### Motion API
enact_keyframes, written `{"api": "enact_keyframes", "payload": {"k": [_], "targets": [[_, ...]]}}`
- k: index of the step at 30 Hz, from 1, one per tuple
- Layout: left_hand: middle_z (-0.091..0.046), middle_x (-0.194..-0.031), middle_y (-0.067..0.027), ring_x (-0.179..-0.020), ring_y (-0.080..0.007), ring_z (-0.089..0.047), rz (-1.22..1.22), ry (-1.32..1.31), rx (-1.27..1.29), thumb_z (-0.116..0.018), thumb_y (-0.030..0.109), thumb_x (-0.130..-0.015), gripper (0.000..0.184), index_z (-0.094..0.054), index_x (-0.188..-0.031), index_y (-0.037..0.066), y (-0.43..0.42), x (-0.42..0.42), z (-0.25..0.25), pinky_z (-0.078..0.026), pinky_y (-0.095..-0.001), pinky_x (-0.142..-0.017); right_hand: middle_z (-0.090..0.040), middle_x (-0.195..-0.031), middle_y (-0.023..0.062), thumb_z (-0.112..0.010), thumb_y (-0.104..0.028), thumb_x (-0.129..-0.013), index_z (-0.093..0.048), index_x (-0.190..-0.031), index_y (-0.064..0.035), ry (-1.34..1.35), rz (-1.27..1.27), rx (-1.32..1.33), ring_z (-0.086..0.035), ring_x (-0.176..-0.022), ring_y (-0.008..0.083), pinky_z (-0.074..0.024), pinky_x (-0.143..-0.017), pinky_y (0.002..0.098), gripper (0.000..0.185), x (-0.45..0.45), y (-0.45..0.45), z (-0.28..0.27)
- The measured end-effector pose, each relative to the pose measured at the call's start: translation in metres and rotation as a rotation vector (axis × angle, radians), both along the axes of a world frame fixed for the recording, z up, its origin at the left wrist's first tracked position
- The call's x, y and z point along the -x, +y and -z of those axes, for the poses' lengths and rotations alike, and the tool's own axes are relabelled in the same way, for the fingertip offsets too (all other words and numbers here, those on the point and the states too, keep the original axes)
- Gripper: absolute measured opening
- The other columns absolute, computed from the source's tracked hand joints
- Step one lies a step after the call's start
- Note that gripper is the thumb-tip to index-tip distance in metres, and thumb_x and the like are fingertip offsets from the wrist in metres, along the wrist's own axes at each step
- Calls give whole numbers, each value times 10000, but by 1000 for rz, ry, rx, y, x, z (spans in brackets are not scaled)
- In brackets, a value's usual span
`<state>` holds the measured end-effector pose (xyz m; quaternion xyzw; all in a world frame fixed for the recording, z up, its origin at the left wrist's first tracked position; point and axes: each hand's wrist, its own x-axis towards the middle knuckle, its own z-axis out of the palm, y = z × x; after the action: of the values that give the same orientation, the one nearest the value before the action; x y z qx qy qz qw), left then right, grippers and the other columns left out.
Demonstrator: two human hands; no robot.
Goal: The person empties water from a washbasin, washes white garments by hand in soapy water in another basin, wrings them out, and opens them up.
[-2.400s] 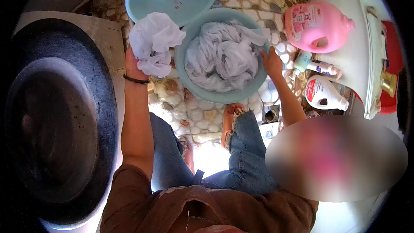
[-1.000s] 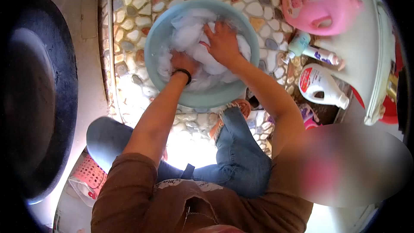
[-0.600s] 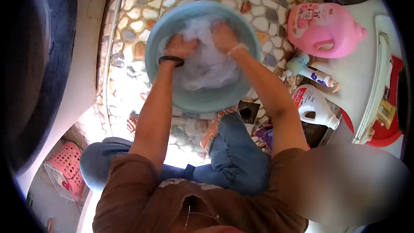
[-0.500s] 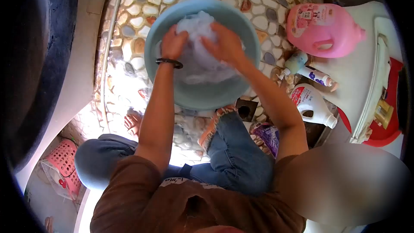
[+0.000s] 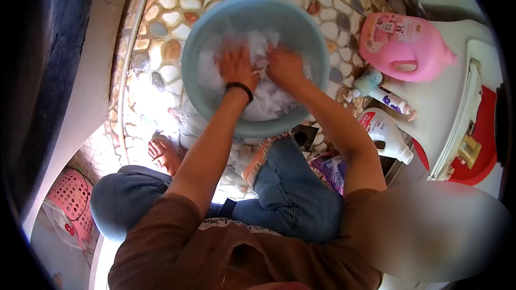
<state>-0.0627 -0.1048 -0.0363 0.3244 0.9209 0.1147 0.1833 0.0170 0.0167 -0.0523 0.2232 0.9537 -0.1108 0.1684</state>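
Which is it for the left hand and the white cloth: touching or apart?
Touching: the head view shows the left hand laid on the white cloth inside the light blue basin, folds meeting its edges.

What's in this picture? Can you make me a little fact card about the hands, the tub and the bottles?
Left hand: on the white cloth, fingers stretched out
Right hand: at the cloth too, grip unclear
Tub: round, pale blue, cloth inside
Floor: stone-patterned
Bottles, picture's right: big pink bottle, white bottle with red label, small greenish bottle
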Motion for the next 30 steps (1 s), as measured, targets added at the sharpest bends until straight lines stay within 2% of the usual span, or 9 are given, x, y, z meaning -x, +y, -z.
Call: {"api": "enact_keyframes", "payload": {"k": [3,6,10,13,16,18,22,25,30], "targets": [[-336,-1433,-235,-1366,-381,-246,-146,-427,-256,-580,489,-831,749,-321,-1444,144,10,4,92,-121,-526,-1130,-627,-1072,155,-513,-297,-882,-535,-1274,-127,-33,-123,8,-580,-1038,322,-466,-857,466,428,-3,11,63],[-396,-1400,-203,-1317,-395,-322,52,-279,140,-557,472,-854,649,-413,-1391,137,26,32,26,-197,-504,-1111,-621,-1091,161,-508,-262,-884,-564,-1214,-110,-18,-2,145,-584,-1038,314,-449,-884,446,368,22,22,10],[-585,-1176,-148,-1164,-314,-490,95,-139,-342,-569,392,-861,398,-606,-1150,121,9,48,30,-345,-470,-997,-618,-1100,164,-521,-229,-891,-599,-1123,-78,379,291,345,-590,-1027,282,-454,-862,408,287,9,25,-51],[-657,-977,-49,-982,-232,-585,294,63,-901,-637,216,-873,249,-629,-1060,51,4,76,-46,-458,-372,-859,-619,-1102,153,-517,-238,-917,-583,-1131,-58,546,475,576,-594,-999,218,-463,-840,343,288,-12,34,-118],[-647,-905,-3,-888,-130,-583,191,-619,-1044,-599,166,-917,174,-627,-1028,36,1,91,-112,-445,-261,-793,-599,-1157,125,-458,-222,-959,-513,-1229,-23,948,203,842,-570,-1017,203,-442,-874,362,340,-28,55,-176],[-634,-898,4,-857,-84,-561,57,-649,-1241,-583,184,-936,177,-627,-1013,31,-10,94,-132,-428,-222,-759,-568,-1221,140,-416,-215,-970,-466,-1289,-2,1346,187,1331,-545,-1100,237,-427,-932,431,386,-26,61,-211],[-628,-877,1,-800,-58,-550,39,-837,-1443,-578,196,-945,191,-632,-1011,26,-17,92,-184,-428,-202,-712,-573,-1159,155,-434,-108,-947,-452,-1276,52,1274,244,809,-558,-1069,223,-443,-911,353,365,-18,45,-270],[-628,-866,7,-802,-68,-555,-153,-604,-1365,-587,226,-941,209,-626,-1005,30,-22,108,-145,-438,-219,-698,-625,-1006,54,-543,-53,-917,-501,-1236,35,1246,312,610,-563,-893,102,-427,-785,202,333,-6,38,-263],[-656,-939,-90,-854,-259,-640,-28,-72,-728,-755,400,-753,420,-587,-972,83,-21,108,-107,-506,-360,-725,-606,-885,-22,-565,-60,-918,-618,-1142,33,1233,505,524,-492,-732,19,-373,-628,153,248,-4,32,-270]]}}
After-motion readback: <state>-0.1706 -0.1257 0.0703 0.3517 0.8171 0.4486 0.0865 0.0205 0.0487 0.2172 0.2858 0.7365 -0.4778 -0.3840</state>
